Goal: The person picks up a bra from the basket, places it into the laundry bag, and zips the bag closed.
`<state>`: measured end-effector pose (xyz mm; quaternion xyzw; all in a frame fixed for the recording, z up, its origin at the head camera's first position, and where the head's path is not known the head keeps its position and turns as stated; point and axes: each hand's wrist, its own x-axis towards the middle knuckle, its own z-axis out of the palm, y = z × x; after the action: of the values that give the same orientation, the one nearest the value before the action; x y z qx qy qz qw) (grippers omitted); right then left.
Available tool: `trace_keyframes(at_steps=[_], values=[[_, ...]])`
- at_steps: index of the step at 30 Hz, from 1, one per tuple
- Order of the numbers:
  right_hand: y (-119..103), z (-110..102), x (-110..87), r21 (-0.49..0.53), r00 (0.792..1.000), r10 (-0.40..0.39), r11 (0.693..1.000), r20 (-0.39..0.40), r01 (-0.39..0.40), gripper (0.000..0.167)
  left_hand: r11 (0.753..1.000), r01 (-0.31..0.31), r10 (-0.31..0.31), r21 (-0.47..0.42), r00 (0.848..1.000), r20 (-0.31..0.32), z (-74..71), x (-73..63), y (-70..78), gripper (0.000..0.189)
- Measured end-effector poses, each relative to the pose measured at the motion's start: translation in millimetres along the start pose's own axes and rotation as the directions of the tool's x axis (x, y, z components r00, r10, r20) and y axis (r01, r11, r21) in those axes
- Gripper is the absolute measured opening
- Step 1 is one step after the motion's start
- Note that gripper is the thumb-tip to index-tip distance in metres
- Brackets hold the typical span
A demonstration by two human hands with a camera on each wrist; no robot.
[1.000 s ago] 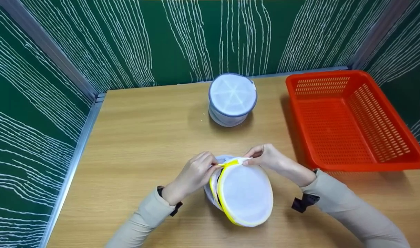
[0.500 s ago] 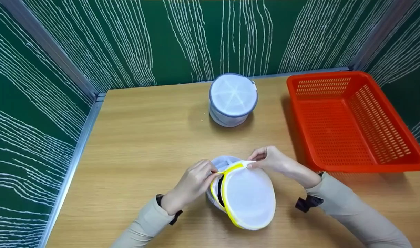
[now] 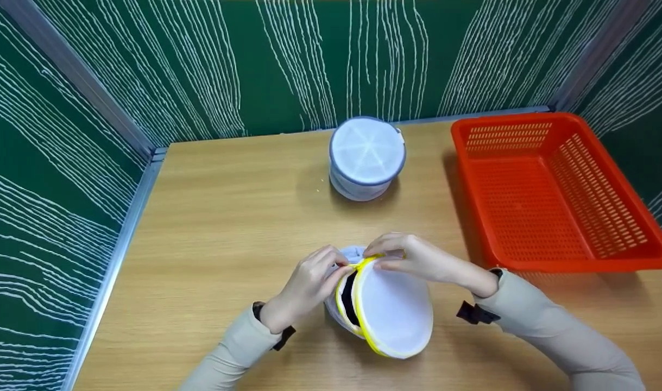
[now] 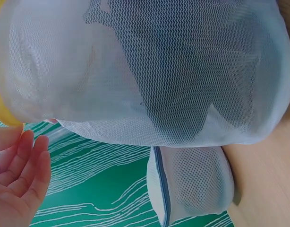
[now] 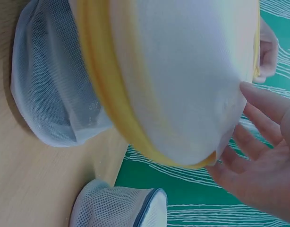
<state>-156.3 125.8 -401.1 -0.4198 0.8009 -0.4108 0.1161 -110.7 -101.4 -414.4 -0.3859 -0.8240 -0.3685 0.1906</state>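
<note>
A white mesh laundry bag with yellow trim stands near the front of the table. Its round lid is tilted, leaving a gap on the left where something black shows. Through the mesh in the left wrist view, dark fabric lies inside. My left hand pinches the yellow zipper edge at the far side of the lid. Just right of it, my right hand holds the lid's rim between thumb and fingers. The zipper pull itself is too small to make out.
Behind the bag stands a second mesh laundry bag with blue-grey trim and its lid down. At the right sits a red perforated plastic basket. Green walls with white wavy lines close off the back and sides.
My right hand has shifted left along the lid's rim, closer to my left hand, and now covers the white tab. The gap under the lid has widened.
</note>
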Motion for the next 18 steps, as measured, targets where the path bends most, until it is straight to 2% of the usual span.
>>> trace_keyframes(at_steps=[4,8,11,14,16,18], values=[[-2.9,1.3,3.0,-0.034,0.997,-0.073,0.997,-0.005,0.073,0.021,1.0,0.011,-0.011,-0.015,1.0,0.002,1.8,1.1,0.3,0.004],[-3.0,2.5,4.3,-0.066,0.988,-0.151,0.987,-0.022,0.149,0.017,1.0,0.007,-0.007,0.013,0.999,0.037,2.7,2.1,2.5,0.005],[-0.3,4.7,4.7,-0.094,0.965,-0.256,0.964,-0.06,0.25,0.014,0.998,-0.022,0.017,0.061,0.997,0.074,2.1,2.7,4.3,0.004],[2.2,6.7,3.9,-0.123,0.933,-0.344,0.936,-0.108,0.331,0.015,0.992,-0.062,0.053,0.107,0.995,0.084,1.0,2.4,5.2,0.005],[2.1,7.0,2.5,-0.124,0.924,-0.359,0.931,-0.133,0.344,0.016,0.987,-0.086,0.076,0.136,0.994,0.079,0.2,2.3,6.1,0.007],[1.7,7.1,0.8,-0.097,0.928,-0.34,0.94,-0.153,0.328,0.015,0.98,-0.11,0.1,0.165,0.992,0.073,-0.6,2.5,7.1,0.008]])
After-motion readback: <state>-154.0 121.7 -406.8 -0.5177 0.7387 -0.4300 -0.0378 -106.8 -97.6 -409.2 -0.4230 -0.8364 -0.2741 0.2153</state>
